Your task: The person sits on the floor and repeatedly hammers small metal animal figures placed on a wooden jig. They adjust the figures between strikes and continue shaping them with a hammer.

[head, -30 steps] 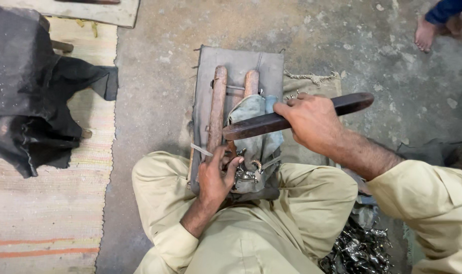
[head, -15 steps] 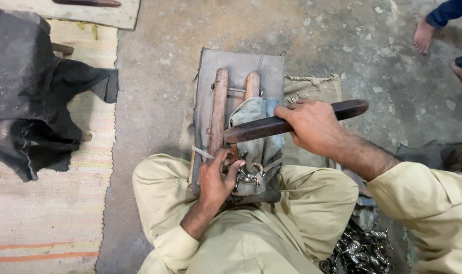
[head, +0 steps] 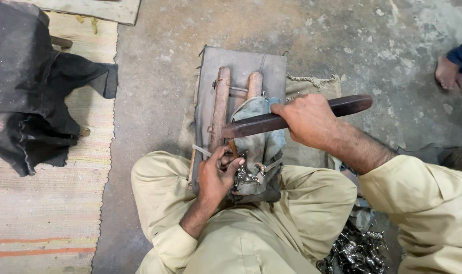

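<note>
Left hand grip is closed on a small metal part, thumb and fingers pinching it at the near end of the jig, just above the lap. Right hand grip is wrapped tight round a long dark bar, near its middle; the bar lies almost level, crossing over the jig, its left tip close above the left hand, its right end sticking out past the fist.

Left to right: black cloth bunched on a striped mat, well apart from the work. Bare concrete floor next. Then a grey board flat on the floor, with two rusty wooden rods lying lengthwise on it, side by side, joined by a thin wire. A bluish rag drapes over the right rod and runs down to the metal part. Sacking shows under the board's right edge. Person sits cross-legged in khaki clothes, knees either side of the board's near end. By the right knee, a pile of shiny metal pieces on the floor, partly hidden. Far right top, another person's bare foot with a blue trouser hem, well apart.
</note>
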